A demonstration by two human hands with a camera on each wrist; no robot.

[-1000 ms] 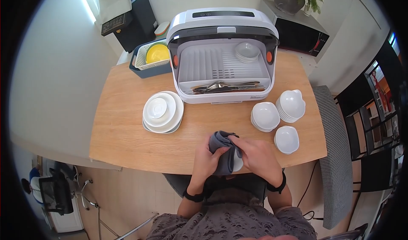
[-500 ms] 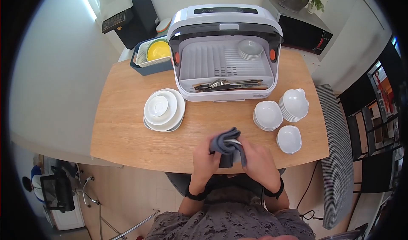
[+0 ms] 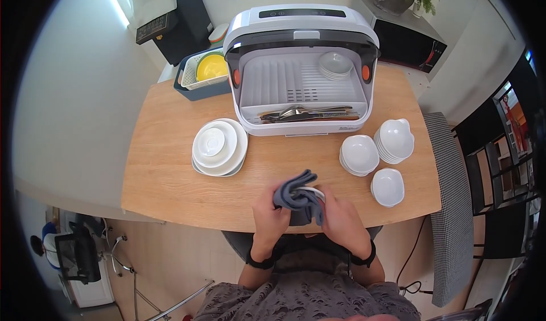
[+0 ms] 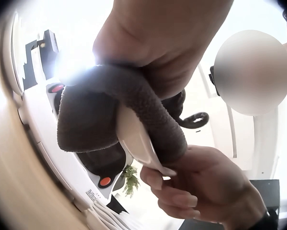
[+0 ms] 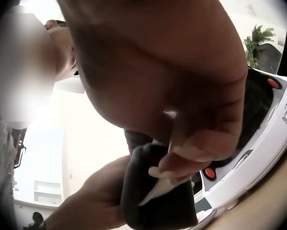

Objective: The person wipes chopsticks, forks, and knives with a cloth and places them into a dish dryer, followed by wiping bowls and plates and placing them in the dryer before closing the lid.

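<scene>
Over the table's front edge, both hands hold a white bowl [image 4: 134, 135] partly wrapped in a grey cloth [image 3: 294, 199]. My left hand [image 3: 271, 214] grips the folded cloth around the bowl's left side. At the other side, my right hand [image 3: 343, 223] pinches the bowl's bare rim between thumb and fingers, as the left wrist view shows. In the head view only a strip of white rim shows above the cloth. Cloth folds hide most of the bowl.
A white dish dryer [image 3: 256, 129] stands open at the back, with small dishes [image 3: 335, 65] and cutlery [image 3: 307, 114] inside. Stacked plates [image 3: 233, 157] sit left; stacks of white bowls [image 3: 359, 154] stand right. A blue basket [image 3: 199, 93] holds yellow bowls [image 3: 212, 68].
The hands have turned the bowl and cloth, so the white rim now shows at the top instead of the bowl's side low between the hands. Both hands have shifted slightly left.
</scene>
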